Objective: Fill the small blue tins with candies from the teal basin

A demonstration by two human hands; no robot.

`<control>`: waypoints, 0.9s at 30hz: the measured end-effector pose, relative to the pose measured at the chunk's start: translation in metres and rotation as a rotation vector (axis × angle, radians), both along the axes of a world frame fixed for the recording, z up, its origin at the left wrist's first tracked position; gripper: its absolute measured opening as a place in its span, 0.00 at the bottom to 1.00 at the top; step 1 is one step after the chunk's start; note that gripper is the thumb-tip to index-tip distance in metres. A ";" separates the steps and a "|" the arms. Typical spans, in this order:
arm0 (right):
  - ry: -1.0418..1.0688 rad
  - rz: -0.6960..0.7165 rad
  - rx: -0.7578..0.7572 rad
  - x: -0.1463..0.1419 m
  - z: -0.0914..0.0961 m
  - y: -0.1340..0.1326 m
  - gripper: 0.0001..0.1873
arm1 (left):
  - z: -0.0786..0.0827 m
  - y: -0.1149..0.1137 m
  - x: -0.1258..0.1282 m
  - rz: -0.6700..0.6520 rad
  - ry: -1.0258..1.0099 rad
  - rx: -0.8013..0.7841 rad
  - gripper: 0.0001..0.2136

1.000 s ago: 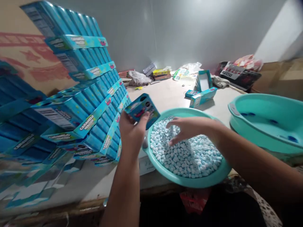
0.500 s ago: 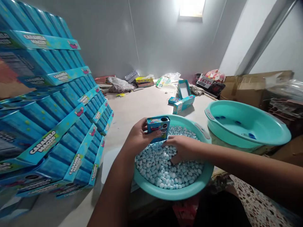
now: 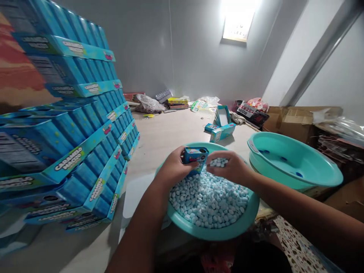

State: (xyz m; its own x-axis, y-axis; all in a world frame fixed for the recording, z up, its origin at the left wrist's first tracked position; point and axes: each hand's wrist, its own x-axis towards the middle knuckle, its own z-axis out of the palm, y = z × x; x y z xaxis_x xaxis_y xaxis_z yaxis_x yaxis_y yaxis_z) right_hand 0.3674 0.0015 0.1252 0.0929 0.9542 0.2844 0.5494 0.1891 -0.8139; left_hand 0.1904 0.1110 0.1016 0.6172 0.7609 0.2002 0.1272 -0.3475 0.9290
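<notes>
A small blue candy box [image 3: 196,157] is gripped in my left hand [image 3: 175,167], standing upright over the basin. Printed lettering and a dark round mark show on it. Just to its right, my right hand [image 3: 231,167] is cupped around a small heap of pale blue candies [image 3: 218,162], its fingertips close to the box. Beneath both hands, a turquoise basin [image 3: 213,234] holds a thick layer of loose pale blue and white candies [image 3: 210,201]. Whether my right fingertips touch the box, I cannot tell.
Stacked display trays [image 3: 71,163] full of blue boxes rise at the left. A second turquoise basin [image 3: 295,161] with several dark blue pieces stands right. Blue cartons [image 3: 223,131] lie behind the basin. Cardboard boxes [image 3: 295,121] and plastic-wrapped items [image 3: 149,103] line the back.
My right hand has come up out of the candies with a handful and moved beside the box. The box stays in my left hand. The view has shifted slightly.
</notes>
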 end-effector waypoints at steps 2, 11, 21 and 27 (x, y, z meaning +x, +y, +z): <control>0.199 -0.086 0.080 -0.004 0.011 0.009 0.08 | -0.001 0.000 0.000 -0.028 -0.001 0.013 0.21; 0.908 -0.080 0.207 -0.020 0.040 0.082 0.16 | 0.002 -0.004 -0.004 -0.019 0.042 0.032 0.23; 0.960 -0.116 0.183 -0.012 0.022 0.081 0.17 | -0.002 -0.006 -0.002 -0.042 0.044 0.016 0.20; 0.978 -0.103 0.192 -0.012 0.022 0.079 0.16 | -0.002 -0.006 -0.002 -0.045 0.055 -0.003 0.20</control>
